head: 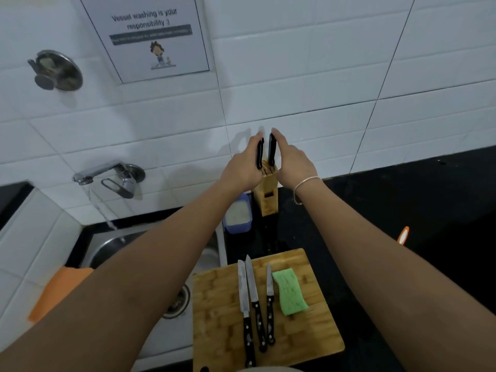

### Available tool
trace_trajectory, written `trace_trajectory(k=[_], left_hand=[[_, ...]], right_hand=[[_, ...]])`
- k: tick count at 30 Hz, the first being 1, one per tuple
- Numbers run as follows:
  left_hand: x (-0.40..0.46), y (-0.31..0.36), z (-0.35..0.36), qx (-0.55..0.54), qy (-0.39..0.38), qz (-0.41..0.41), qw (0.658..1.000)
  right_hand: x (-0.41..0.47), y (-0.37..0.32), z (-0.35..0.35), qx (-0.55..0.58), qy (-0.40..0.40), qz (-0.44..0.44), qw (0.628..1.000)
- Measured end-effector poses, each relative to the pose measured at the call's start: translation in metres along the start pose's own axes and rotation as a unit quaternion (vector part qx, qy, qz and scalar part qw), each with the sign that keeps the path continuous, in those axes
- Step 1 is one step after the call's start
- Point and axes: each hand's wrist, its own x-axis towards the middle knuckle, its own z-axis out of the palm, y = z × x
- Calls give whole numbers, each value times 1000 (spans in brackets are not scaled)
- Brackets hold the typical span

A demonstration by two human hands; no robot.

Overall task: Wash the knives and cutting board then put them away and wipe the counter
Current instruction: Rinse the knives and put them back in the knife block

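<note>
Above the knife block [266, 196], each hand's grip, left [245, 167] and right [292, 163], clasps a black knife handle.

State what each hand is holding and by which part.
Left hand grips a black knife handle; right hand grips another black knife handle. Both knives stand in the wooden knife block, blades hidden.

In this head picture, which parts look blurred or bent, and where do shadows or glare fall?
Head view: the wide lens bends the tile lines; the poster text is soft, its dark band unreadable. Faint hand shadows fall on the wall behind the knife block. The black counter is dim. The three knives on the cutting board stay fairly sharp.
</note>
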Motion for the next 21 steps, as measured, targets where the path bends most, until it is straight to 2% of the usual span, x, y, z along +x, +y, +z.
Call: trace_trajectory(k=[4, 6, 8, 9, 11, 14, 16, 21], left_hand=[[-3, -2, -5, -10, -4, 11, 1000], [-8, -11, -2, -8, 22, 18, 1000], [-19, -22, 6, -25, 55, 20, 998], [-25, -28, 10, -33, 61, 15, 997], [-38, -41, 19, -35, 51, -14, 998], [-61, -66, 33, 4, -1, -73, 997], [-78, -84, 42, 25, -42, -107, 993], [-120, -119, 66, 47, -115, -158, 980]], right_hand=[[-19, -5, 18, 68, 58, 12, 996], [-37, -8, 37, 113, 96, 14, 989], [-55, -9, 59, 126, 91, 4, 988], [-63, -8, 69, 116, 53, 3, 992], [-78, -9, 87, 67, -92, 7, 994], [-96, -16, 111, -17, -302, -11, 953], [-106, -24, 122, -62, -383, 5, 921], [-130, -35, 140, -198, -517, 35, 832]])
